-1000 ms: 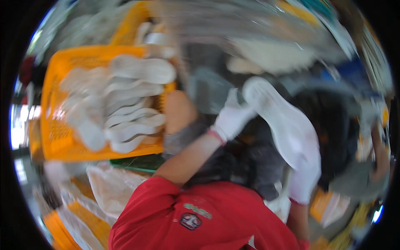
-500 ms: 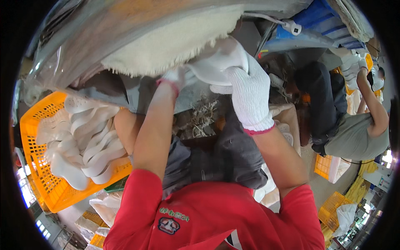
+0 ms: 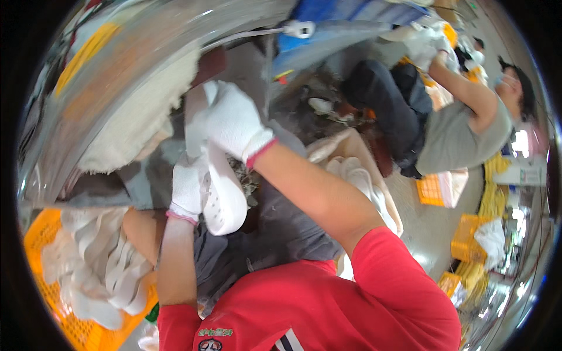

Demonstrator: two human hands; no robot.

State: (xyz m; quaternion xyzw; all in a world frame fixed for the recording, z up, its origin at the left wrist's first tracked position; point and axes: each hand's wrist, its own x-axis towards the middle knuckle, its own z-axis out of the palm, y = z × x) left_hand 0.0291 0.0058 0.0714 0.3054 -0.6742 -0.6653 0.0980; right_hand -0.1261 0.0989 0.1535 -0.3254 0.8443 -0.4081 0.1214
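A white foam clog [image 3: 226,206] with small holes in its toe is held over my lap, its toe pointing down toward me. Gloved in white knit with a pink cuff, my left hand [image 3: 186,190] is closed on its left side. My right hand [image 3: 235,120], gloved alike, grips the upper part of the clog, hiding much of it. Blur hides the exact finger positions. Just left of the hands, a frayed cream cloth [image 3: 137,120] hangs at the edge of the worktop.
An orange crate [image 3: 44,234] of white shoe pieces [image 3: 102,260] stands at my left. A lined container [image 3: 383,187] by my right leg holds more white shoes [image 3: 354,175]. A co-worker [image 3: 462,134] sits at the right. Behind them are orange crates [image 3: 468,237].
The view has swung to the right. My hands have moved out from beside the cloth toward my lap, and the clog has turned from lying sideways to toe-down.
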